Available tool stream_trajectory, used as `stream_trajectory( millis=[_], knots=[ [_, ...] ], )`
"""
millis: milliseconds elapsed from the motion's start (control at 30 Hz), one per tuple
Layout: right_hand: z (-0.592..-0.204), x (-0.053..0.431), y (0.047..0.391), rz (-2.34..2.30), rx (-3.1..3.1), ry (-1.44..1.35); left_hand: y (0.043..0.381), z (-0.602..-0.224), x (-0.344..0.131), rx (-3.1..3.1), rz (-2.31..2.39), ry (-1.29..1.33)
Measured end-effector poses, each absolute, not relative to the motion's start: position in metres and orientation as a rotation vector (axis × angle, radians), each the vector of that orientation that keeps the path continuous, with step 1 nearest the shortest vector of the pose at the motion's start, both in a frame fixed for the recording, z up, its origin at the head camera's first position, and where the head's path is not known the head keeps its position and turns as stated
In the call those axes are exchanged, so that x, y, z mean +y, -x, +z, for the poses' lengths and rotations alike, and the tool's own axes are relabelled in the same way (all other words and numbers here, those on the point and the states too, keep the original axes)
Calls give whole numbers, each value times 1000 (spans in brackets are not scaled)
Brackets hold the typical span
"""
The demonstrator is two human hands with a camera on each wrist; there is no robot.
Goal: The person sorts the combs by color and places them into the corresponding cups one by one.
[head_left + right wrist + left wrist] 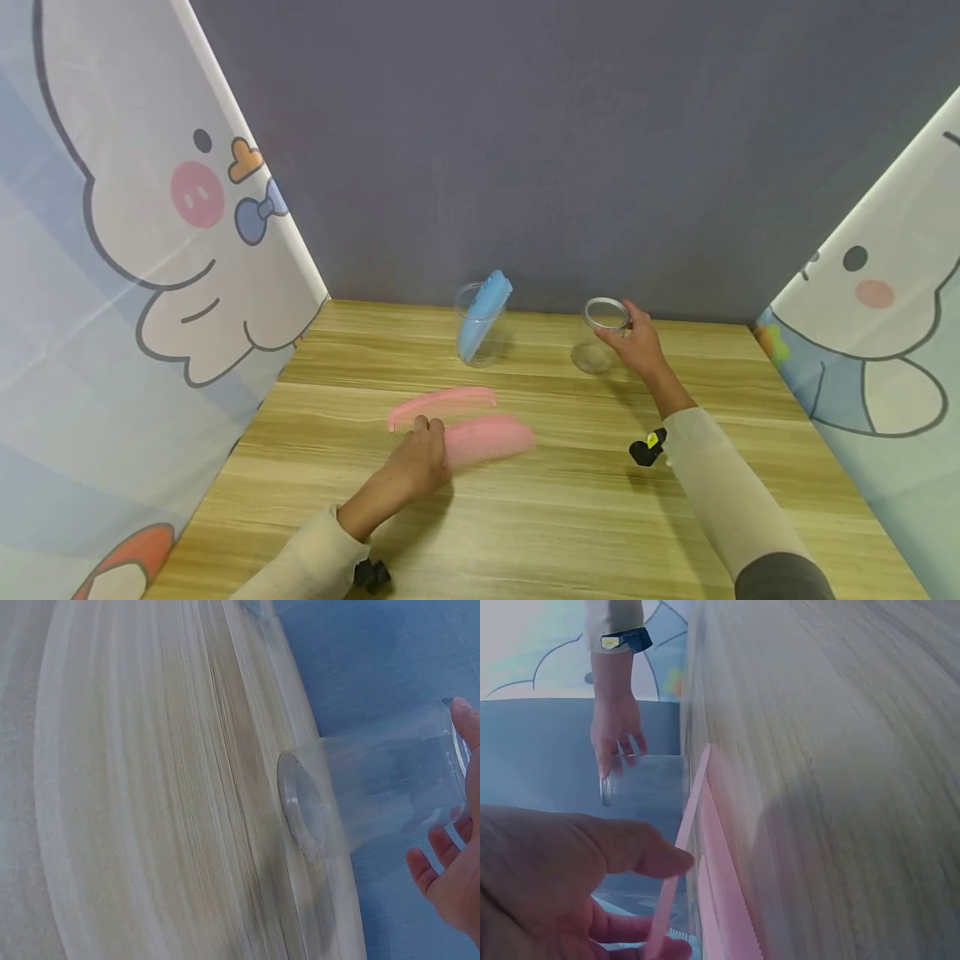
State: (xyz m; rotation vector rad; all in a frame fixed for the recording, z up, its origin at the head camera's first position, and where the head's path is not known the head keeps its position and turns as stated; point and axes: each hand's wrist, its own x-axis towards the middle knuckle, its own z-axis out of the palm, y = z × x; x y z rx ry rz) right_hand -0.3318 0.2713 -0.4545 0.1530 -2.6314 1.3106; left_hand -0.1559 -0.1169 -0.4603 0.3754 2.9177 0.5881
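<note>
My left hand pinches a pink comb between thumb and fingers, low over the table. Beneath it lies more pink comb, partly overlapped by the held one in the head view. Just beyond, another pink comb rests on the wood, teeth toward me. My right hand grips the rim of a clear plastic jar, thumb on one side and fingers on the other; the jar stands upright on the table, its inside showing nothing.
A second clear jar stands at the back, left of the gripped one, with a light-blue comb leaning in it and sticking out above the rim. A grey wall rises behind the wooden table; cartoon-printed sheets flank both sides.
</note>
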Motion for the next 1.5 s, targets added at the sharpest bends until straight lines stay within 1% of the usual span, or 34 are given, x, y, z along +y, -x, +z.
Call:
stream_trajectory(
  millis=[300, 533, 767, 1100, 1267, 1500],
  knots=[
    [-455, 273, 333, 1302, -2641, -160, 166, -466, -120, 3116, 536, -659],
    [-456, 273, 332, 1307, -2639, -147, 181, -465, -121, 3156, 641, -783],
    [-454, 272, 331, 1306, -2660, -149, 198, -461, -121, 3135, 778, -761],
    [-449, 273, 331, 1288, -2691, -124, 224, -443, -115, 3173, 944, -829],
    [-450, 274, 332, 1316, -2674, -127, 239, -428, -104, 3133, 1036, -788],
    [-454, 273, 332, 1344, -2650, -110, 258, -412, -84, 3181, 1033, -845]
  ],
)
